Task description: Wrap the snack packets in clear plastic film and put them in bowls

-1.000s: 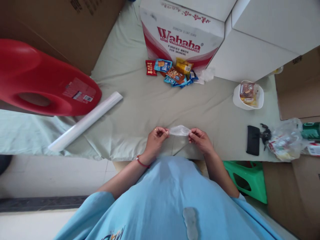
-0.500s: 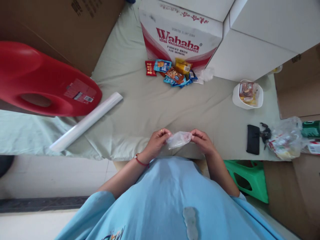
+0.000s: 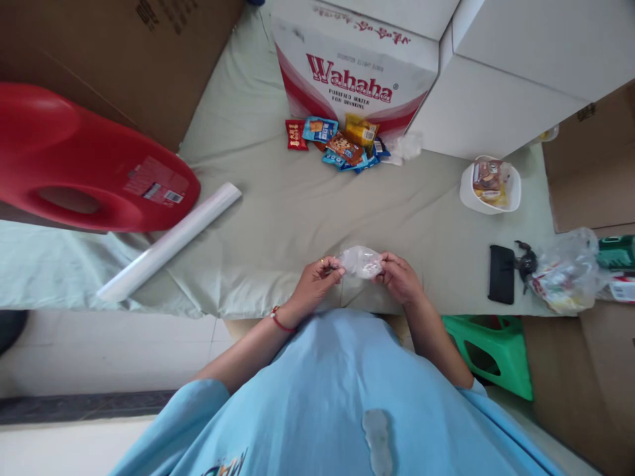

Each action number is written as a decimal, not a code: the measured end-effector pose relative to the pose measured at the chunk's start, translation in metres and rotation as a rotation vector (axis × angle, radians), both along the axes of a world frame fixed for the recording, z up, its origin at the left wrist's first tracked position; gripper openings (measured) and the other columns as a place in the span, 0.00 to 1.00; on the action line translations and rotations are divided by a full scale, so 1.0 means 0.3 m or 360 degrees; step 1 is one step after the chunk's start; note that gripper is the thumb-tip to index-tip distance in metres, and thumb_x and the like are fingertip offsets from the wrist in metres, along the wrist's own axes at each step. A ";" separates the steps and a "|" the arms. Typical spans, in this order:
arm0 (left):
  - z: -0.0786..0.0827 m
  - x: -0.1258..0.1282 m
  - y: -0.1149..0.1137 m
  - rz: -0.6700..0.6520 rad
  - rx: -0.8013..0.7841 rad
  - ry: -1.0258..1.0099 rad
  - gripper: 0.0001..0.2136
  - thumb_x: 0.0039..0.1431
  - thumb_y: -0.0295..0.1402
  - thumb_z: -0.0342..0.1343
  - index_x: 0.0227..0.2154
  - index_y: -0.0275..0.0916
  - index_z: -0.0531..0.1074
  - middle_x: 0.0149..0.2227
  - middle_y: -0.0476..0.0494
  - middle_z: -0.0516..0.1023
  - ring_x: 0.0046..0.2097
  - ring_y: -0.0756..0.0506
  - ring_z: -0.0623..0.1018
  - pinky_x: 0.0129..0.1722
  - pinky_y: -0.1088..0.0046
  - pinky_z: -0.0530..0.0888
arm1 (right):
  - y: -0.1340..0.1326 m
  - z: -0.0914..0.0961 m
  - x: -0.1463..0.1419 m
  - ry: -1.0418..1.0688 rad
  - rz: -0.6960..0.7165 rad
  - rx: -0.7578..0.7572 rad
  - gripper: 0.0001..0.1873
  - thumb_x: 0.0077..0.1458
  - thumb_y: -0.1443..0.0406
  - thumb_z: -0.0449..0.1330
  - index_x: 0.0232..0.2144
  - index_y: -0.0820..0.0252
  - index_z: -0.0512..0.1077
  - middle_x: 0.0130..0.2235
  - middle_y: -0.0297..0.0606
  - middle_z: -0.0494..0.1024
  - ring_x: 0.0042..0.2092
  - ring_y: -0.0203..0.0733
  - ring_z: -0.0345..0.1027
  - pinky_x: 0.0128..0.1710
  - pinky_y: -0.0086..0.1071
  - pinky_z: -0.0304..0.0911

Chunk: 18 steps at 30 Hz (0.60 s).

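Between my two hands, above the front edge of the cloth-covered surface, is a small clear plastic bag (image 3: 362, 262). My left hand (image 3: 317, 279) pinches its left end between thumb and fingers. At the opposite end my right hand (image 3: 398, 277) is closed on the bag's edge. The plastic looks crumpled and slightly bulging; whether anything lies inside I cannot tell. Farther back, a pile of small snack packets (image 3: 346, 147) lies against the Wahaha carton (image 3: 347, 79), with some crumpled clear plastic (image 3: 409, 147) beside it.
To the left are a large red jug (image 3: 99, 152) and a roll of clear film (image 3: 171, 241). On the right stand a white tub (image 3: 489, 201) with packets, a black phone-like object (image 3: 501, 274) and a filled plastic bag (image 3: 568, 271). A green stool (image 3: 496, 357) is below the edge.
The small bag has been raised a little away from my body and turned, so it looks flatter across. Both hands keep hold of its ends.
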State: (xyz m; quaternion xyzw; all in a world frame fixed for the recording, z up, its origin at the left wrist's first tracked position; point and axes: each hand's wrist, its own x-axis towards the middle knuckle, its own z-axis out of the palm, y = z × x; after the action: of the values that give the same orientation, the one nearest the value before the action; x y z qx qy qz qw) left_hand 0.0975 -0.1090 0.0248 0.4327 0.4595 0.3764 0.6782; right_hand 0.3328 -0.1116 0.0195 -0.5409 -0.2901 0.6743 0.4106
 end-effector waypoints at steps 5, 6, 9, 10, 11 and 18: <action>0.001 -0.006 0.000 0.0107 0.0015 0.0184 0.15 0.54 0.47 0.68 0.32 0.39 0.77 0.30 0.49 0.77 0.34 0.48 0.73 0.38 0.71 0.71 | -0.017 0.055 0.000 -0.0570 -0.0234 0.0394 0.20 0.62 0.46 0.63 0.43 0.53 0.74 0.34 0.34 0.74 0.28 0.35 0.60 0.26 0.29 0.60; -0.001 -0.002 -0.003 0.0099 0.0020 0.0193 0.15 0.54 0.47 0.68 0.32 0.39 0.78 0.31 0.48 0.78 0.34 0.48 0.74 0.38 0.71 0.71 | -0.020 0.070 -0.005 -0.0572 -0.0165 0.0474 0.21 0.62 0.46 0.63 0.49 0.51 0.74 0.40 0.36 0.77 0.29 0.35 0.60 0.26 0.29 0.59; 0.000 0.009 -0.009 0.0048 0.0077 0.0209 0.14 0.55 0.47 0.68 0.33 0.40 0.81 0.33 0.46 0.81 0.36 0.46 0.76 0.39 0.70 0.71 | -0.011 0.099 -0.031 -0.0672 0.0130 0.0633 0.28 0.56 0.50 0.70 0.56 0.48 0.74 0.53 0.41 0.77 0.32 0.35 0.63 0.28 0.31 0.62; 0.002 0.009 -0.008 0.0034 0.0100 0.0221 0.14 0.56 0.48 0.67 0.33 0.40 0.82 0.33 0.46 0.82 0.36 0.46 0.76 0.39 0.70 0.71 | -0.004 0.100 -0.038 -0.0742 0.0182 0.0668 0.24 0.56 0.51 0.71 0.53 0.49 0.76 0.50 0.40 0.78 0.33 0.36 0.64 0.31 0.32 0.63; 0.005 0.006 -0.006 0.0027 0.0115 0.0240 0.15 0.57 0.49 0.66 0.32 0.41 0.82 0.32 0.46 0.82 0.35 0.46 0.76 0.39 0.71 0.71 | 0.004 0.097 -0.041 -0.0801 0.0186 0.0685 0.19 0.57 0.51 0.69 0.48 0.50 0.79 0.46 0.40 0.79 0.34 0.38 0.65 0.33 0.33 0.64; 0.013 -0.072 0.013 0.0098 0.0105 0.0374 0.19 0.64 0.51 0.59 0.33 0.41 0.83 0.30 0.47 0.82 0.33 0.46 0.75 0.38 0.72 0.72 | 0.020 0.058 0.049 -0.0651 -0.0034 0.0450 0.13 0.55 0.52 0.70 0.36 0.54 0.82 0.31 0.33 0.76 0.31 0.37 0.62 0.31 0.31 0.59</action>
State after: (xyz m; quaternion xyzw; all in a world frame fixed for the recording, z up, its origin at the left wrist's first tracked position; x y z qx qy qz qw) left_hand 0.0760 -0.1050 0.0287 0.4815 0.5361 0.3587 0.5933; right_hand 0.3476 -0.1055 0.0367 -0.6062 -0.4529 0.4992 0.4221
